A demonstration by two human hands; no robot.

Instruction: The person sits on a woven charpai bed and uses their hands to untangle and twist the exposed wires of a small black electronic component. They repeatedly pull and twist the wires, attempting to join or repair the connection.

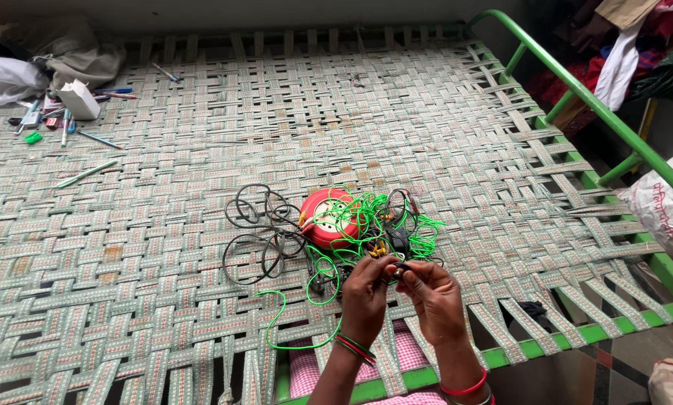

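Woven strap cot (201, 187) fills most of frame, green metal frame (576, 90) along right edge. Upper left: grey cloth bundle (59, 49), small white box (79, 99), scattered pens (89, 139). Upper right: heap of clothes (621, 52). Right edge: white printed sack (670, 206). Bottom centre: pink checked cloth (306, 367) under the straps.

One red round cable reel (329, 217), one green cable (366, 217), one black cable (257, 232), one small white box (79, 99) and two hands lie before me.
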